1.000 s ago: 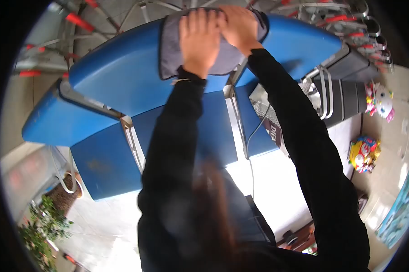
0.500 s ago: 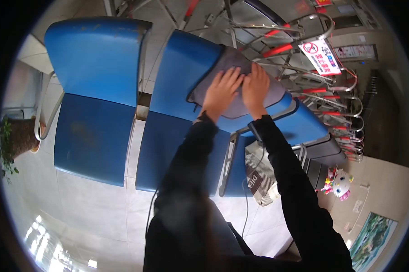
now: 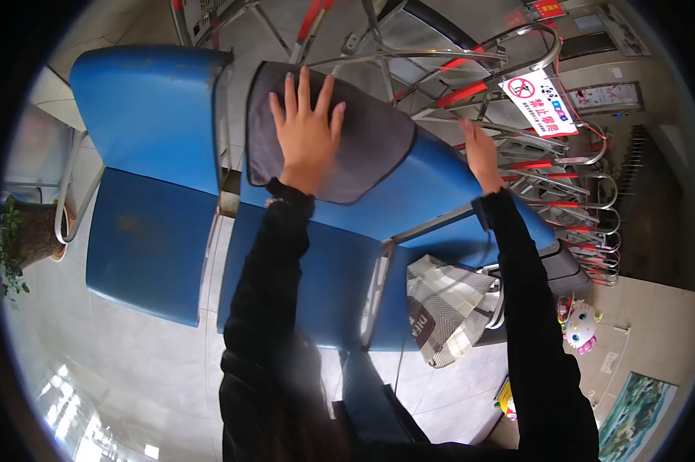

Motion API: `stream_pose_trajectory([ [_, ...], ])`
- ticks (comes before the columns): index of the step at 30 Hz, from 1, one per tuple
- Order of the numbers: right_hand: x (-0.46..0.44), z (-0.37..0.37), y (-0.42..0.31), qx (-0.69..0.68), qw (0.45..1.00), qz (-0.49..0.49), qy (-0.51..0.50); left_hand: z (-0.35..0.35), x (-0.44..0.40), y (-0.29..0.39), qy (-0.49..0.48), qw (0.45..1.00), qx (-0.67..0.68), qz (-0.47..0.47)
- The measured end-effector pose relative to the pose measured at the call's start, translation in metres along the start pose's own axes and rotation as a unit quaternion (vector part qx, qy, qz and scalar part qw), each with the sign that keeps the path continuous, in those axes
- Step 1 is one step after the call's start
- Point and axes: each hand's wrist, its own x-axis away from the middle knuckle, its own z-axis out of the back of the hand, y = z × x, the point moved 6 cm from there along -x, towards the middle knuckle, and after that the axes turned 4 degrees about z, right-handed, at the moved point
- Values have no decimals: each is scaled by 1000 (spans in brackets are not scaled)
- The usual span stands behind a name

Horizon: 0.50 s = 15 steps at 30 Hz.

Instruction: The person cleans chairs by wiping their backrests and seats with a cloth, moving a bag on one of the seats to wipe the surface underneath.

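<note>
A dark grey cloth with a black edge lies spread over the backrest of a blue chair. My left hand rests flat on the cloth's left part, its fingers spread. To the right of the cloth, my right hand is apart from it, beside the upper right edge of the backrest. Its fingers are stretched out and close together, and I see nothing in them. The seat of the same chair is below the cloth.
Another blue chair stands left. A patterned bag lies on the seat to the right. Metal railings with red bands run behind, carrying a white sign. A potted plant is far left; a cat-shaped toy is at right.
The cloth has shifted left along the backrest, baring its right part. My left hand has moved left and spread its fingers; my right hand has left the cloth and moved right.
</note>
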Motion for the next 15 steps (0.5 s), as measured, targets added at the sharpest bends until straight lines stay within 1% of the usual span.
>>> stream_pose_trajectory([
  [1,11,-5,34,24,999,10,-36,-9,-4,6,8,999,-50,-4],
  [3,30,-11,46,67,991,17,-112,-18,-6,19,66,996,-46,43],
  [4,37,-18,49,85,985,16,-151,-26,-2,28,84,995,-40,44],
  [6,35,-20,49,89,986,69,-125,-41,4,50,117,992,-29,36],
  [9,38,-16,47,98,983,134,-81,-63,33,121,77,997,1,-16],
  [10,39,-14,45,100,980,159,-62,-73,46,150,77,996,14,-30],
  [13,39,-14,50,81,982,158,-57,-101,80,224,34,997,68,-27],
  [14,41,-11,47,82,979,184,-32,-105,84,235,44,996,64,-32],
  [15,41,-12,47,86,978,188,-21,-107,90,237,53,996,59,-35],
])
